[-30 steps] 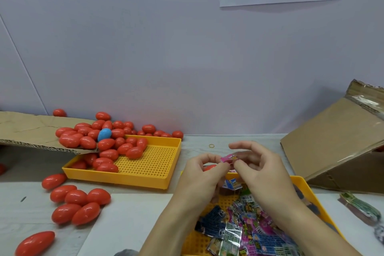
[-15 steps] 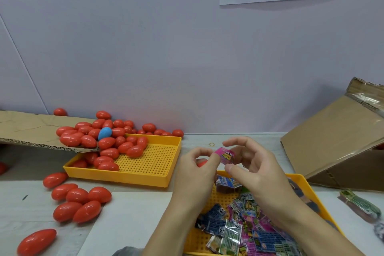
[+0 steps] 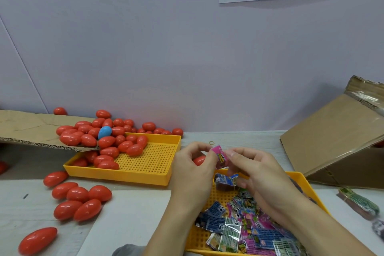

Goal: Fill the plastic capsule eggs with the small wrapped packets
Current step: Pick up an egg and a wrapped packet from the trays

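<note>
Above the near yellow tray (image 3: pixel 302 181), both hands meet over a small pink wrapped packet (image 3: pixel 220 157). My right hand (image 3: pixel 257 178) pinches it by its right edge. My left hand (image 3: pixel 192 172) curls round a red capsule egg piece (image 3: pixel 199 160), mostly hidden in the palm, and its thumb tip touches the packet's left edge. A blue packet (image 3: pixel 227 179) sits just under my right fingers; I cannot tell whether they hold it. Several wrapped packets (image 3: pixel 232 226) fill the near tray.
A second yellow tray (image 3: pixel 124 176) at the left holds several red eggs, with one blue egg (image 3: pixel 105 132) on a cardboard sheet (image 3: pixel 27 129). Loose red eggs (image 3: pixel 81 194) lie on the table at front left. At the right stands a tilted cardboard box (image 3: pixel 336 141), with a green packet (image 3: pixel 359 203) below it.
The pink packet has turned from lying flat between my fingertips to standing more upright. Both hands shifted slightly left and up.
</note>
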{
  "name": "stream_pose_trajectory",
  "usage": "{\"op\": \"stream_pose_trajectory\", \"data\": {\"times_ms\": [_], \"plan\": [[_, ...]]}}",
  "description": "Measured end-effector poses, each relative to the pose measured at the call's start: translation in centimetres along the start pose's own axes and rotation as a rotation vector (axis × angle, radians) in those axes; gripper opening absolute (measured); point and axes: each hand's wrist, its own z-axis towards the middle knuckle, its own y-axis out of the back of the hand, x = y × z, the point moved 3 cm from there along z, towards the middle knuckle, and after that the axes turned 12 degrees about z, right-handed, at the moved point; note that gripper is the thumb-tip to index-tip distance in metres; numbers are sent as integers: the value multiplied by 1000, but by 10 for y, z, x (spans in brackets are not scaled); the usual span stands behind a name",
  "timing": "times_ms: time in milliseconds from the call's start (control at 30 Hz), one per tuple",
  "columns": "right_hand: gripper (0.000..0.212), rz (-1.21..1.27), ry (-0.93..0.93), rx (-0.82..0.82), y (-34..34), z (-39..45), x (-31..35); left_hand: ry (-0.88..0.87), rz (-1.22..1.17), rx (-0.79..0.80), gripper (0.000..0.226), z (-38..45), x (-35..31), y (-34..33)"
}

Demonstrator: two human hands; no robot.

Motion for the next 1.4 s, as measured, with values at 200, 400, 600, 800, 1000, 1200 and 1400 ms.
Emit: {"op": "stream_pose_trajectory", "data": {"times_ms": [200, 400, 600, 800, 1000, 1200, 1400], "plan": [[27, 61, -84, 31, 1, -2, 1, 47, -56, 10, 10, 1, 2, -1], [31, 176, -223, 56, 1, -4, 2, 53, -83, 31, 6, -1, 1, 0], [29, 166, -241, 91, 1, -4, 2, 52, -68, 36, 14, 0, 3, 0], [40, 169, -243, 78, 3, -3, 0, 64, -73, 58, 10, 1, 5, 0], [27, 181, -128, -66, 8, 3, 1, 198, -239, 156, 12, 1, 7, -3], [4, 54, 65, -344, 21, 6, 0, 324, -252, 146, 10, 1, 13, -7], [5, -12, 128, -283, 17, 4, 0, 189, -170, 175, 13, 0, 8, -7]]}}
